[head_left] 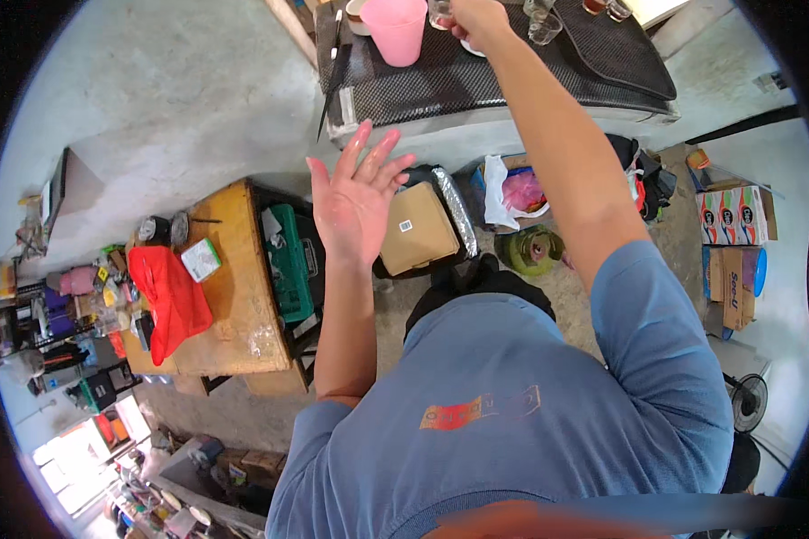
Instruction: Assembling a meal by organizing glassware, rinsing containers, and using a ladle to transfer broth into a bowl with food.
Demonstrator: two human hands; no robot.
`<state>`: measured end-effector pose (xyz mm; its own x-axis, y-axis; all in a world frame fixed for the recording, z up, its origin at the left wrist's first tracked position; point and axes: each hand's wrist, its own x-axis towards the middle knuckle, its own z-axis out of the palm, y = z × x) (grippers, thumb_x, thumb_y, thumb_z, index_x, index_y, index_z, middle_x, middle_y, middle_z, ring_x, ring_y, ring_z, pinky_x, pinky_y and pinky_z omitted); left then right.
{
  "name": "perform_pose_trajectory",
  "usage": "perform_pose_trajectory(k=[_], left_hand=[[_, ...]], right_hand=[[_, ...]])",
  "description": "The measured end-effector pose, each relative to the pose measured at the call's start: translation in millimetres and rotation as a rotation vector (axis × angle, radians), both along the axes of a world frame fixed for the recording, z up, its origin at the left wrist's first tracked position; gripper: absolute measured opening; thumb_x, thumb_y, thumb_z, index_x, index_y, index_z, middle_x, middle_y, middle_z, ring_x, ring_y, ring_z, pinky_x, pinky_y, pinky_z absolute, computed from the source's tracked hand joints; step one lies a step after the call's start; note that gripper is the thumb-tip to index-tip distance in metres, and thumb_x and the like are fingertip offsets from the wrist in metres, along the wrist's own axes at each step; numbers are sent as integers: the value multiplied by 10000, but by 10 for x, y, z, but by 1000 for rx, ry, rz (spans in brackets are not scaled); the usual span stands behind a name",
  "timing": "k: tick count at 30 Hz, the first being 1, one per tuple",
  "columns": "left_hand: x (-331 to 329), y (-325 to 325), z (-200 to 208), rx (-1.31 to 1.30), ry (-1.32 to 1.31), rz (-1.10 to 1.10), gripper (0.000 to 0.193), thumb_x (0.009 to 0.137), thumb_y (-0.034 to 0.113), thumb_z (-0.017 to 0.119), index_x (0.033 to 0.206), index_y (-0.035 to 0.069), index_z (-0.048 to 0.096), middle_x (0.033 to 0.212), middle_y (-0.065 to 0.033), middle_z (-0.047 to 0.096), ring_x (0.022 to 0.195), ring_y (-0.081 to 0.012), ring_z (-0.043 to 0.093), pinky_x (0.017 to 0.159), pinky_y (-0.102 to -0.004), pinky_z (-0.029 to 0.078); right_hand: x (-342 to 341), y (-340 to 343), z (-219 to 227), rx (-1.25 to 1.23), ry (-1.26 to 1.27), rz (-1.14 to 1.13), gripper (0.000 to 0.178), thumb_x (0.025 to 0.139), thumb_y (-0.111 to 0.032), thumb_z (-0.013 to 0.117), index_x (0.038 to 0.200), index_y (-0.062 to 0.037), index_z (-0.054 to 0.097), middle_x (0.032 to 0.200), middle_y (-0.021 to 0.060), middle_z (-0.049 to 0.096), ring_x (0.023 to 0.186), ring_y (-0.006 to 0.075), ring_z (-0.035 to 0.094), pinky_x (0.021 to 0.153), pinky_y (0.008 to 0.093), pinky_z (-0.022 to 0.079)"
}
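Note:
My right hand [481, 22] reaches to the counter at the top of the view, its fingers closed on a small clear glass [438, 13]. Just left of that glass stands a pink plastic tub [394, 34]. Partly under my right hand, a white rim [470, 49] shows, perhaps a saucer. More small clear glasses [544, 29] stand to the right of this hand. My left hand [355, 202] is held up in front of the counter, palm showing, fingers spread and looking wet; nothing is in it.
The counter has a dark textured cover [458, 90] and a dark mat [616, 49] with glasses of brown liquid. Below are a cardboard box [418, 229], a green gas cylinder [530, 250] and a white bag [503, 193]. A wooden table [234, 296] with a red bag stands left.

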<state>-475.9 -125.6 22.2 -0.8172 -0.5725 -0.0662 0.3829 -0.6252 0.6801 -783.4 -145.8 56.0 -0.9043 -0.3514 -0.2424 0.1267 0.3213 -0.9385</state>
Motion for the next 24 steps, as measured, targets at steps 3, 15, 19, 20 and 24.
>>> perform_pose_trajectory(k=[3,15,19,20,24], left_hand=[[-20,9,113,0,91,-33,855,948,668,265,1475,-5,266,1433,-244,410,1218,-376,496,987,-424,390],[92,36,100,-179,100,-63,950,898,757,165,1492,21,251,1439,-247,412,1238,-378,488,1022,-421,345],[67,52,96,-134,120,-84,951,898,757,164,1488,17,259,1435,-248,419,1235,-378,492,1018,-419,345],[66,51,91,-133,116,-97,952,898,756,163,1486,14,262,1432,-248,423,1234,-378,493,1014,-417,347],[63,37,54,-89,130,-103,928,906,743,78,1467,50,334,1362,-215,515,1165,-323,555,985,-389,350]], right_hand=[[-68,-88,-27,56,19,-34,337,838,-268,547,628,-30,660,580,84,620,451,149,558,411,311,413],[-141,-209,-120,371,112,56,330,845,-297,558,576,-121,636,540,40,592,379,153,492,371,307,368],[-290,-321,-319,297,159,51,327,852,-265,560,575,-107,631,536,43,588,409,168,512,389,321,383],[-316,-357,-344,325,154,38,326,850,-263,567,582,-92,637,538,51,591,423,184,523,405,332,395],[-311,-389,-415,227,149,110,319,845,-240,599,603,-39,654,553,89,605,476,212,567,447,361,422]])
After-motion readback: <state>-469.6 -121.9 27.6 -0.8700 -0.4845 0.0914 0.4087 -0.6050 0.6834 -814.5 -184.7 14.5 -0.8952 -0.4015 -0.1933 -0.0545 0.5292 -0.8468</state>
